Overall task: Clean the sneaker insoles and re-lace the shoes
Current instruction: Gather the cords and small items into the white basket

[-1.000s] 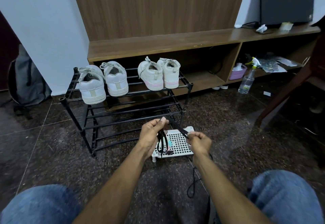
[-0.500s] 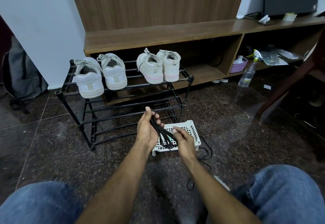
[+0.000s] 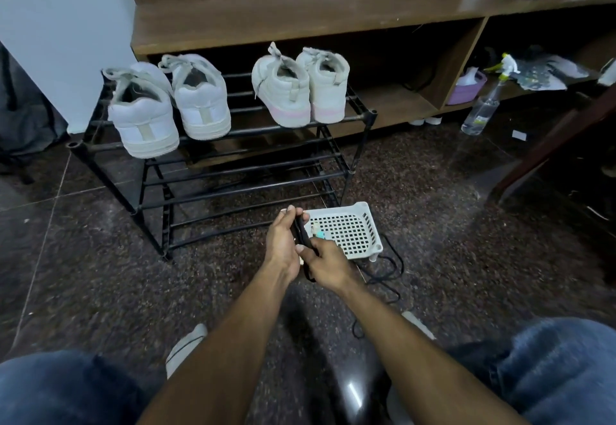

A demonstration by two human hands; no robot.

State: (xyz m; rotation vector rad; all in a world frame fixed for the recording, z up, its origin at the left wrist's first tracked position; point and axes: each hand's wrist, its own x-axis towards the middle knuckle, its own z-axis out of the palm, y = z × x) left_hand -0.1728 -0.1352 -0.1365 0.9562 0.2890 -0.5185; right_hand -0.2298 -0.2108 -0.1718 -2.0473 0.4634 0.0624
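While the dark speckled floor carries nearly everything here, the largest thing on it is the long wooden shelf unit along the far wall. In front of its left half stands a black shoe rack with three tiers of bars. On the rack's top tier, at the left end, sits a pair of white sneakers with heels toward the camera; at the right end sits a second white pair with pink soles, also heels out. The lower tiers show only bars.

A grey backpack leans at the left edge of the floor. A clear spray bottle stands on the floor just before the shelf unit's right compartment, in which a purple tub rests.

Just off the rack's front right corner lies a white perforated basket, with a small teal item inside that is too small to make out.

At the basket's near left corner, the left hand and right hand meet, touching. Both have fingers curled round a bundle of black shoelace: the left grips its upper part, the right pinches it lower down. The lace's loose end trails over the floor beside the basket's near right corner, toward the person's knees.
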